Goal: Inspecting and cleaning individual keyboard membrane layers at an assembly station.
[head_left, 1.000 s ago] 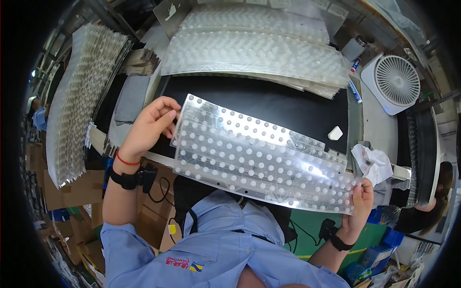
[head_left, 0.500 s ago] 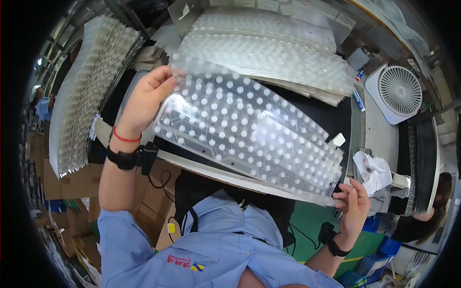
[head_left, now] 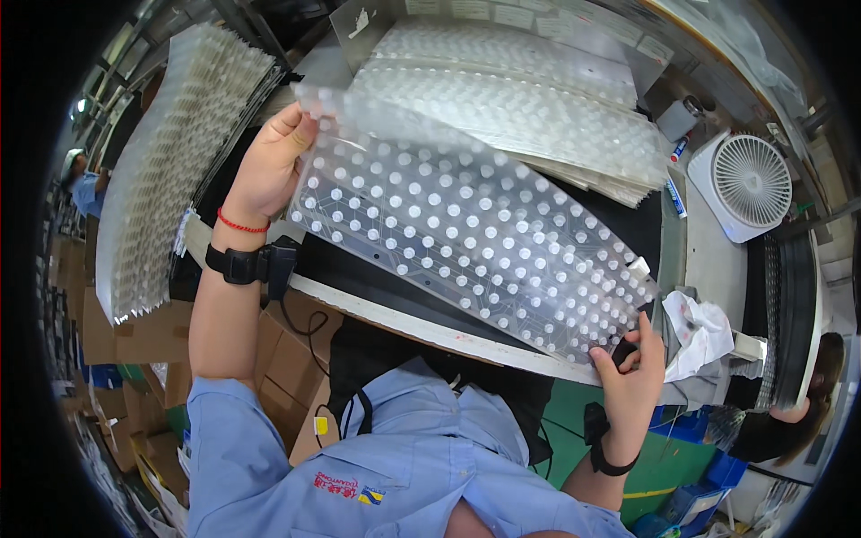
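I hold a clear flexible plastic sheet (head_left: 466, 233) studded with rows of white dots, tilted above a black work mat (head_left: 359, 269). My left hand (head_left: 269, 166) grips the sheet's upper left edge. My right hand (head_left: 632, 363) pinches its lower right corner near the table's front edge. The sheet slopes from upper left down to lower right.
A stack of similar dotted sheets (head_left: 520, 108) lies at the back of the table, another tall stack (head_left: 170, 161) at the left. A white fan (head_left: 744, 184) stands at the right, a crumpled white cloth (head_left: 704, 327) beside my right hand. Cardboard boxes (head_left: 134, 332) sit below left.
The sheet has been lifted and swung up and leftward; my left hand rose toward the back left stack while my right hand stayed low at the right corner.
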`<move>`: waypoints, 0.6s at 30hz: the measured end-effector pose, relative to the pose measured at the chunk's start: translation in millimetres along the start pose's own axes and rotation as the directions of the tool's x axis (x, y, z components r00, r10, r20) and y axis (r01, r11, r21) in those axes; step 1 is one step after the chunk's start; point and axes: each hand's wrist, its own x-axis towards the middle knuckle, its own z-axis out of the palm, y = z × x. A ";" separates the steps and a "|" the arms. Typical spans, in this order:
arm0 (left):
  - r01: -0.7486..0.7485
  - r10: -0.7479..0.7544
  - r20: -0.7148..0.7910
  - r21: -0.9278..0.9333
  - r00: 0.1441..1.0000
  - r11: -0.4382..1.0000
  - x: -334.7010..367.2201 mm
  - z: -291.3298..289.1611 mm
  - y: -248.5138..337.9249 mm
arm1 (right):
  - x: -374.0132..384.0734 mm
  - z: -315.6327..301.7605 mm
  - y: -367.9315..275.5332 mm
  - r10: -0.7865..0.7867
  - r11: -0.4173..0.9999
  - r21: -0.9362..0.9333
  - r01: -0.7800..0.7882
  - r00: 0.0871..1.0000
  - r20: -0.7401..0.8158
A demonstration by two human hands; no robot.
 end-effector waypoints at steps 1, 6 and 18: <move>-0.044 0.046 -0.078 0.037 0.996 0.998 1.6 -0.2 0.9 | -0.1 -0.5 -1.2 -0.001 0.999 -0.037 0.002 1.000 0.025; 0.003 0.009 -0.159 0.072 0.987 0.997 10.4 -10.7 17.2 | -1.6 1.2 -3.4 -0.044 0.999 -0.014 0.044 0.999 0.007; 0.090 -0.083 -0.256 0.015 0.963 0.996 44.3 -16.0 -0.8 | -7.5 -5.6 4.3 0.110 0.911 0.375 -0.170 0.978 0.176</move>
